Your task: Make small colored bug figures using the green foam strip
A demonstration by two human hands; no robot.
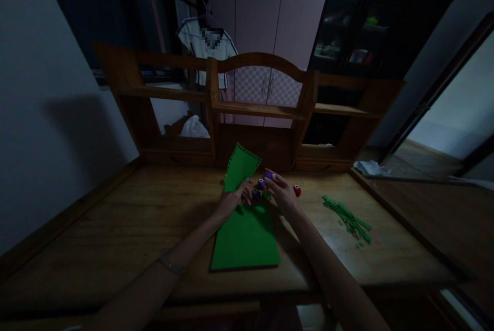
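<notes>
My left hand (pixel 234 198) rests over a green sheet (pixel 247 241), its thumb raised and its fingers apart and slightly curled. Beyond it a second green piece (pixel 241 166), with dark dots along its edges, slants up; whether the two are joined I cannot tell. My right hand (pixel 284 193) pinches a small purple round piece (pixel 269 175) between thumb and fingers. Two more small purple pieces with pale tops, one (pixel 261 183) behind the other (pixel 256 194), lie between my hands. Just right of my right hand sits a similar red piece (pixel 297 190).
Green strips and scraps (pixel 347 218) lie heaped on the right of the wooden desk (pixel 165 212). A low wooden shelf unit (pixel 262 109) runs along its back edge. Behind hang clothes (pixel 210 45) on a stand. A raised ledge (pixel 401 223) borders the desk's right side.
</notes>
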